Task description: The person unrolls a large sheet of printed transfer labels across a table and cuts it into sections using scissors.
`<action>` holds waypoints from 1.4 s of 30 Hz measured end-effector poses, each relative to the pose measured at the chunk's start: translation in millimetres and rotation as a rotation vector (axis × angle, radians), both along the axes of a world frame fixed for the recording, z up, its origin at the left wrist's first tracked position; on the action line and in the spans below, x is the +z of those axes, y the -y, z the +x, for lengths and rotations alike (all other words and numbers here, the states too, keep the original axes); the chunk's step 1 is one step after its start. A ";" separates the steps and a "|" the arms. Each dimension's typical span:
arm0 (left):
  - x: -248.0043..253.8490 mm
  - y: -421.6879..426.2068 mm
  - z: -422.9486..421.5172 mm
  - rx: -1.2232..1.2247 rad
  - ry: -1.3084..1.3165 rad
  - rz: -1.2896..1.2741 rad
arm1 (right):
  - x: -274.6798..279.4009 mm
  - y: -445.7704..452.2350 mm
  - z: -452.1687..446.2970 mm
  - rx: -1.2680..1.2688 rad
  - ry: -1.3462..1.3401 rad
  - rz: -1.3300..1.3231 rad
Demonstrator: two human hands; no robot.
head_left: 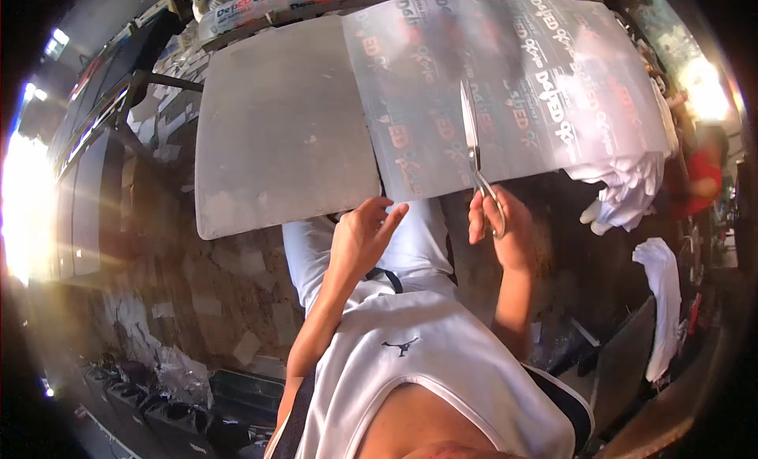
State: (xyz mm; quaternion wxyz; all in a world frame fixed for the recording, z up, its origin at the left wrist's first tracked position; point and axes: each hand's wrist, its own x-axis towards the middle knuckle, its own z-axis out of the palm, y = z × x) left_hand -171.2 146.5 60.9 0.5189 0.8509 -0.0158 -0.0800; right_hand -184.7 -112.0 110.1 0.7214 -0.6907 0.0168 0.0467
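A pair of scissors (474,147) is gripped in my right hand (509,226), with the fingers at its handles. Its long blades point away from me over a translucent printed plastic sheet (442,155), which carries rows of red and white lettering. My left hand (362,236) is at the front edge of the grey board (288,135), close to the sheet's near left corner. Its fingers are loosely bent and the thumb stands apart, with nothing visible held in them.
White cloth pieces (628,187) are bunched at the table's right end, partly beside the sheet. Another white cloth (662,301) hangs lower right. A roll of similar printed plastic (260,11) lies behind the table. Scraps (246,347) litter the floor at left.
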 end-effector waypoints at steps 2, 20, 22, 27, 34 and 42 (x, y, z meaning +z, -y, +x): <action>-5.5 5.5 -2.6 -0.062 -0.108 0.117 | -11.7 4.2 -27.4 0.020 0.008 0.048; -72.7 49.0 8.7 0.086 -0.351 -0.793 | -92.3 2.3 -101.1 0.149 -0.176 0.168; -73.7 53.5 13.6 0.193 -0.182 -0.897 | -96.6 -0.2 -104.6 0.153 -0.182 0.200; -60.7 55.6 7.2 0.145 -0.077 -0.729 | -99.9 -3.9 -106.5 0.151 -0.210 0.194; -38.0 36.3 19.0 0.199 -0.004 -0.590 | -97.7 -4.9 -104.9 0.180 -0.217 0.126; -23.9 5.0 11.5 0.198 -0.098 -0.320 | -101.2 -11.5 -109.5 0.227 -0.279 0.184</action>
